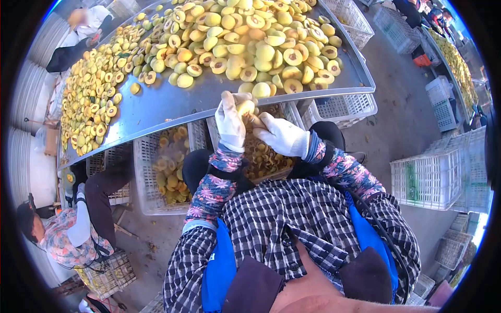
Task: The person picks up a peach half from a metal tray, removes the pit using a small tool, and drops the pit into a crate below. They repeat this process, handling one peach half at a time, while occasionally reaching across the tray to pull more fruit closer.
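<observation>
At the near edge of a metal table [141, 112], my left hand [230, 124], in a white glove, is closed around a yellow apricot [245, 108]. Beside it my gloved right hand [284, 136] is closed, its fingertips against a short brownish piece touching the fruit; I cannot make out what that piece is. Halved apricots [235, 49] are heaped on the table just beyond both hands, several with brown centres showing. Below my hands, a crate [214, 133] holds brownish scraps [263, 159].
Left of my knees stands a white crate [162, 208] of apricot pieces [172, 180]. Another crate [342, 110] sits under the table's right end. Stacked crates [428, 180] stand at right. A seated person [70, 232] is at left, another person [88, 23] across the table.
</observation>
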Available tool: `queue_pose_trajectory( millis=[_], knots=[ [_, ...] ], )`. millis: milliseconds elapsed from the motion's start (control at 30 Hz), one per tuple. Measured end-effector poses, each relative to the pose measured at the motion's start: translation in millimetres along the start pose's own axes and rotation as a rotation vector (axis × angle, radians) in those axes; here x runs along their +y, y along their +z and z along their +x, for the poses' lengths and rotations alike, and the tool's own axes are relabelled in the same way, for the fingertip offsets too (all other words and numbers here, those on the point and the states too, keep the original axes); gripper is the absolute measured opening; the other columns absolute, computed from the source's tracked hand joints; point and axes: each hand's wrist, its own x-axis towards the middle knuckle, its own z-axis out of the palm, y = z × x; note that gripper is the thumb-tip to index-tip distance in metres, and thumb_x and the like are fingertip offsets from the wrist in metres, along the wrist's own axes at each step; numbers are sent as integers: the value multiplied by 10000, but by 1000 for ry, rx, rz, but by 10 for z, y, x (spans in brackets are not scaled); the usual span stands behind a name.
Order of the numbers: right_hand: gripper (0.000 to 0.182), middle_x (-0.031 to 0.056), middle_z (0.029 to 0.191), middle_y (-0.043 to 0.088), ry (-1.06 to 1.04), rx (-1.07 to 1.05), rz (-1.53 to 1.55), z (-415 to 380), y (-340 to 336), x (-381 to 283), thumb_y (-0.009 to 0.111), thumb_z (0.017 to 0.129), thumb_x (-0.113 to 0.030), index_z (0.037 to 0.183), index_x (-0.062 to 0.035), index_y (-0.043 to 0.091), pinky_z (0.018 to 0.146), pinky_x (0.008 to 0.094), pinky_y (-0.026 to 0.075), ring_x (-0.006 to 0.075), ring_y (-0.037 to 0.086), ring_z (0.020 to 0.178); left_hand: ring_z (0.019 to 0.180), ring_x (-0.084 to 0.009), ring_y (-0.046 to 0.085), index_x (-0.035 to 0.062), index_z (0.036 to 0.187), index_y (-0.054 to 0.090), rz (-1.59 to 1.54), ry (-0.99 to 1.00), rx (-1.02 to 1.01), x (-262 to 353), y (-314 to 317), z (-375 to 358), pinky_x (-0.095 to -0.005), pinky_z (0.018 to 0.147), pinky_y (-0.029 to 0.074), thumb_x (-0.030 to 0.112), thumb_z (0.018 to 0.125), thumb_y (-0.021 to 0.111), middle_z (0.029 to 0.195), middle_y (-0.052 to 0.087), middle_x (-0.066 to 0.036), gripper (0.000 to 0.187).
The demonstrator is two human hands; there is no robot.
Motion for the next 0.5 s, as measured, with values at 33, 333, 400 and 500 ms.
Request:
queue_pose_trajectory(
  millis=[33, 333, 400, 500],
  knots=[
    [358, 261, 910, 614, -37, -51, -65, -10, -49, -34, 537, 940, -278, 1141, 3, 443, 712, 441, 473, 431, 604, 889, 819, -254, 656, -13, 942, 562, -65, -197, -48, 48, -1, 16, -346, 769, 543, 614, 950, 372, 949, 618, -144, 655],
    [289, 3, 674, 495, 207, -186, 534, -44, -63, -35, 476, 992, -345, 1087, -72, 493, 440, 214, 378, 91, 483, 480, 780, -286, 668, -16, 944, 564, -156, -53, 62, -51, 155, -92, -382, 706, 577, 492, 976, 439, 893, 636, -157, 525],
    [274, -5, 642, 470, 307, -247, 775, -69, -79, -88, 480, 992, -351, 1070, -88, 493, 405, 216, 350, 90, 447, 444, 780, -287, 670, -13, 959, 555, -143, -153, 35, -57, 61, -65, -378, 673, 581, 468, 970, 472, 926, 631, -161, 488],
    [269, -23, 574, 406, 471, -305, 1090, -82, -4, -74, 486, 991, -384, 1028, -118, 488, 341, 229, 279, 87, 366, 378, 764, -291, 672, 0, 956, 534, -216, -294, 48, -16, 72, -74, -375, 587, 586, 422, 951, 542, 929, 620, -156, 423]
  ],
)
